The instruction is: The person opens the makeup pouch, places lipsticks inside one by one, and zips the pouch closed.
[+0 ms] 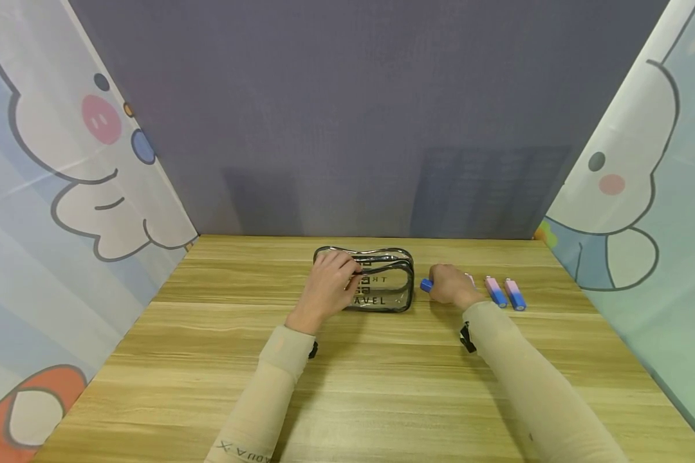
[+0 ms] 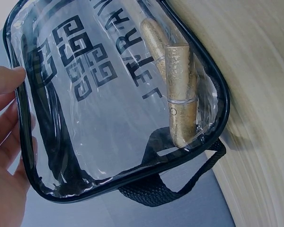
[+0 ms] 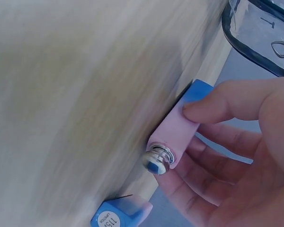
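A clear toiletry bag (image 1: 382, 301) with black piping stands upright on the table, its top gaping. My left hand (image 1: 330, 280) pinches the bag's upper rim, thumb on one side and fingers on the other, as the left wrist view (image 2: 7, 123) shows. Two gold tubes (image 2: 181, 85) lie inside against the clear wall. To the bag's right, my right hand (image 1: 450, 284) grips a pink-and-blue lipstick (image 3: 177, 123) with a silver knob at one end, held close to the tabletop. In the head view only its blue end shows.
Two more pink-and-blue lipsticks (image 1: 495, 291) lie side by side right of my right hand; another is mostly hidden behind that hand. A black strap handle (image 2: 180, 194) hangs from the bag. A dark panel (image 1: 347, 128) rises behind the wooden table (image 1: 382, 399), with printed curtains on both sides.
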The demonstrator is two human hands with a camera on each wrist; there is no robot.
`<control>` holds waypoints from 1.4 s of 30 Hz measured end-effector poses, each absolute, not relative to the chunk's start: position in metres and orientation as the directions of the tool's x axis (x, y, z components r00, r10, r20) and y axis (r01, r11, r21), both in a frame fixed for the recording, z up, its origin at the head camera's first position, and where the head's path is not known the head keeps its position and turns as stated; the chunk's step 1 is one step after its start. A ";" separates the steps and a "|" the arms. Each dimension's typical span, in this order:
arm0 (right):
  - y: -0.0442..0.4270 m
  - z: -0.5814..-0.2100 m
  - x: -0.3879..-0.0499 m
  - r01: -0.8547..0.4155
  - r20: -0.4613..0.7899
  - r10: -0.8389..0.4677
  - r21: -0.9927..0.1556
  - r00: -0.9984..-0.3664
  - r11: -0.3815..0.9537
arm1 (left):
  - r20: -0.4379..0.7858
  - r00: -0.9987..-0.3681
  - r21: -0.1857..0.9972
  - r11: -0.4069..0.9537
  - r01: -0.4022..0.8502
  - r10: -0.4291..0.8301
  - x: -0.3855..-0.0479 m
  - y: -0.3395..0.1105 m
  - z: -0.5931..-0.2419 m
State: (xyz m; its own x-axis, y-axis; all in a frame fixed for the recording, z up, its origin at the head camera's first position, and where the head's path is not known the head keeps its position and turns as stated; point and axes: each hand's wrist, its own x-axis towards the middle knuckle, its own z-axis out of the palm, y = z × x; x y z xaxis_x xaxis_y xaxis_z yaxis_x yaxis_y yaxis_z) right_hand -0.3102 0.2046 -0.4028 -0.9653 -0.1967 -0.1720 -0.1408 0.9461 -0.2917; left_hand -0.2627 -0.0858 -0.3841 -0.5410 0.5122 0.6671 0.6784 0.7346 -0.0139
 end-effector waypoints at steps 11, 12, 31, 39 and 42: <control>0.206 -0.392 -0.307 -0.205 -0.132 -0.253 -0.300 -0.958 0.932 | 0.671 -0.537 -0.016 0.734 0.679 0.511 -0.263 -0.086 -0.384; 0.206 -0.391 -0.307 -0.205 -0.131 -0.253 -0.302 -0.959 0.931 | 0.672 -0.536 -0.017 0.735 0.678 0.510 -0.263 -0.086 -0.384; 0.204 -0.361 -0.301 -0.253 -0.057 -0.281 -0.289 -0.958 0.923 | 0.673 -0.535 -0.022 0.738 0.674 0.510 -0.263 -0.086 -0.385; 0.195 -0.345 -0.292 -0.256 -0.021 -0.274 -0.295 -0.961 0.921 | 0.674 -0.532 -0.025 0.736 0.676 0.512 -0.263 -0.086 -0.384; 0.192 -0.339 -0.289 -0.263 0.000 -0.274 -0.285 -0.962 0.922 | 0.672 -0.534 -0.023 0.735 0.678 0.513 -0.263 -0.086 -0.384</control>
State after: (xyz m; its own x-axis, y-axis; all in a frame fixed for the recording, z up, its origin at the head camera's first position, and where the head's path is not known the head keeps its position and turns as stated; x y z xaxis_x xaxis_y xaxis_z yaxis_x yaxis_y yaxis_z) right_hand -0.2890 0.1922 -0.3394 -0.9618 -0.2738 0.0004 -0.2625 0.9220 -0.2846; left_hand -0.2631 -0.0858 -0.3842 -0.5337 0.5128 0.6725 0.6775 0.7351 -0.0229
